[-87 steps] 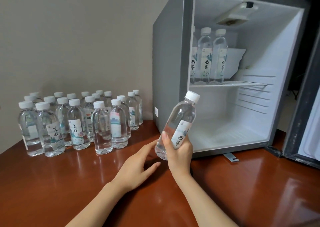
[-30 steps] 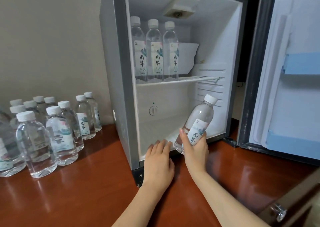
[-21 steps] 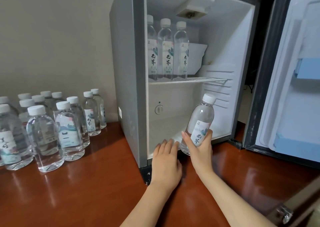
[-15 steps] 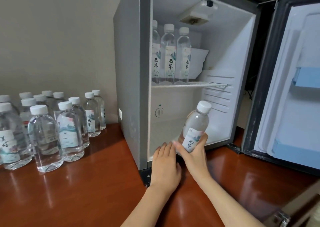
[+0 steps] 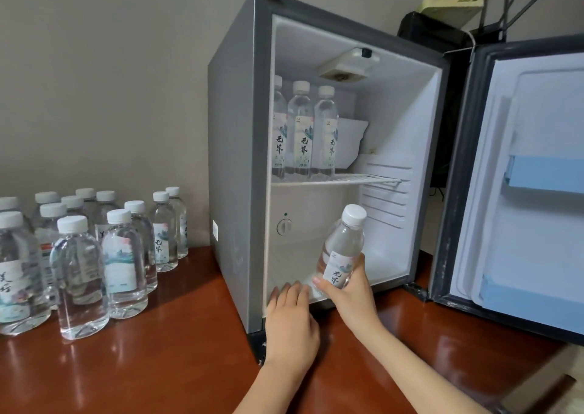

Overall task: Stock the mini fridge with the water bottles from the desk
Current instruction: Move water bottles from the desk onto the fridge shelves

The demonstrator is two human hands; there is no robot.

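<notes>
The right hand curls its fingers round a water bottle at the fridge's lower opening. The left hand rests flat, fingers together, on the fridge's bottom edge.

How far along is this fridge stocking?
Early days. Three bottles stand on the upper shelf of the fridge. The right hand holds a fourth bottle at the lower compartment; the left hand touches its front edge. About a dozen desk bottles are left.
</notes>
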